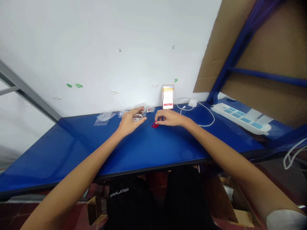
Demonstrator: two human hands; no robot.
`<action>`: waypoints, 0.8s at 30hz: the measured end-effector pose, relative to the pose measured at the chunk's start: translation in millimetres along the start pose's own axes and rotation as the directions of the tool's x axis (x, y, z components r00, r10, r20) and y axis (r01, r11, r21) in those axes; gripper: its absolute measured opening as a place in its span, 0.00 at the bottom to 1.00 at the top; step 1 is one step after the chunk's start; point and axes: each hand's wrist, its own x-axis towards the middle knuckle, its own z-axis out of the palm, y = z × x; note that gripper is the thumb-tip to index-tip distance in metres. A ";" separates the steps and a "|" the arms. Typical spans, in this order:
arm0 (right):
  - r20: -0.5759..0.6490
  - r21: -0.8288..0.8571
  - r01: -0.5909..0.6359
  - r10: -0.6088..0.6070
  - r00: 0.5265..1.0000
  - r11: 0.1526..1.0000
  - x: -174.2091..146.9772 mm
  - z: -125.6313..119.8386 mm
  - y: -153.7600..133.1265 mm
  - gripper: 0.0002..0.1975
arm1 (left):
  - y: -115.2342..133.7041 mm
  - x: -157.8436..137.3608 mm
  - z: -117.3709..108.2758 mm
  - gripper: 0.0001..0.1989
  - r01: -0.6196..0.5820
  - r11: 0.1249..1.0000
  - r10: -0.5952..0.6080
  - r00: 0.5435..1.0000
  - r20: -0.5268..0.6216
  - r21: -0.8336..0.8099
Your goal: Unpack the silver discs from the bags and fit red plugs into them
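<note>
One thin, looped red cord [155, 126]

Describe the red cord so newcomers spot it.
On the blue table, find the right hand, in front of the phone. The cord is the looped bundle at that hand's fingertips. Its red sets it apart from the clear bags to the left and the white charger to the right.

One red bundle [155, 126], one phone [168, 98], three green patches [79, 85].
</note>
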 end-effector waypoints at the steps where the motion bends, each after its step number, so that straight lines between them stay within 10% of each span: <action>1: 0.026 -0.019 0.002 -0.001 1.000 1.000 -0.7 0.6 3.1 0.05 | 0.2 -0.2 0.0 0.32 0.005 1.000 -0.005 1.000 0.006 -0.007; 24: -0.083 0.057 0.006 -0.001 0.997 0.998 1.4 3.7 2.1 0.12 | 4.0 -3.7 6.0 0.30 0.004 0.998 0.001 0.997 0.072 -0.068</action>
